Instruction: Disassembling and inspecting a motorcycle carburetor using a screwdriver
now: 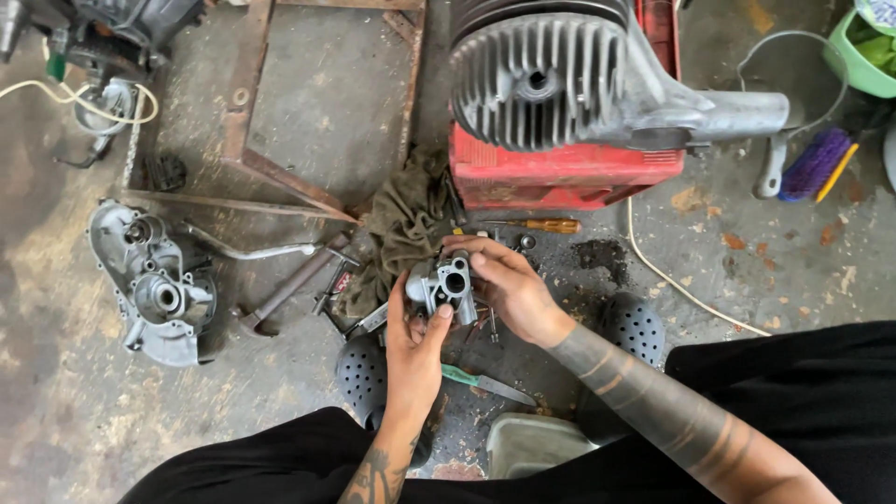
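The left hand (411, 341) cups a small grey metal casting (444, 283) from below, thumb up one side and fingers (439, 317) clamped on its lower edge, so the part sits steady with its open bore facing up at the camera. The right hand (509, 285) comes over from the other side, its fingers closed on the casting's top and far edge, bracing it; held between both hands, the part hangs clear of the floor (280, 121), over its near middle, between the person's knees.

The casting is dull silver, blocky, with a round dark bore in its face and small lugs and ports around it, smudged with grime.

Just beyond lies an oily rag (403, 224), beside it a screwdriver (541, 225) with an amber handle. A red box (560, 173) carries a finned engine (551, 79) at the far edge. A grey cover (154, 285) rests toward the left edge, within reach.
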